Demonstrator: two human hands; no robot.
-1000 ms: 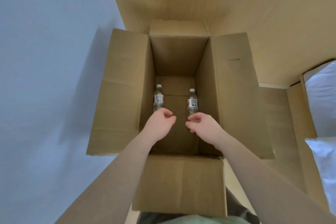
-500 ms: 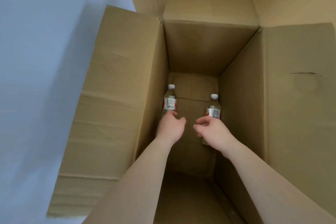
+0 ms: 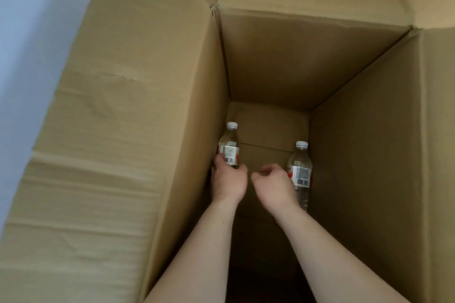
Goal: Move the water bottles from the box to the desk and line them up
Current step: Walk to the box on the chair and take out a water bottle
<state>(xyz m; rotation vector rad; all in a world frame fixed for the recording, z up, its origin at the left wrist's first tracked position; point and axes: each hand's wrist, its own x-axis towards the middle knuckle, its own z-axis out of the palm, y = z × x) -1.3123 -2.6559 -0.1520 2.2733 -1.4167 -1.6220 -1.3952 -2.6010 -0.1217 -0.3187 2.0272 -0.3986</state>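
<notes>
Water bottles (image 3: pixel 230 146) (image 3: pixel 300 170) deep in box (image 3: pixel 369 155): left hand (image 3: pixel 227 179) wrapping one, right hand (image 3: pixel 274 186) curled beside other; half-closed grips risking toppled bottles.

The cardboard box (image 3: pixel 283 61) is deep and narrow, and its tall walls close in on the left, far and right sides, so the open top is the only way in or out. Both forearms fill the lower middle of that opening. On the box floor, the left water bottle (image 3: pixel 230 145) stands against the left wall and the right water bottle (image 3: pixel 300 167) just beside the right wall. A bare strip of floor lies between them, in the centre of the frame. The left flap (image 3: pixel 110 118) splays outward at the left of the frame.
</notes>
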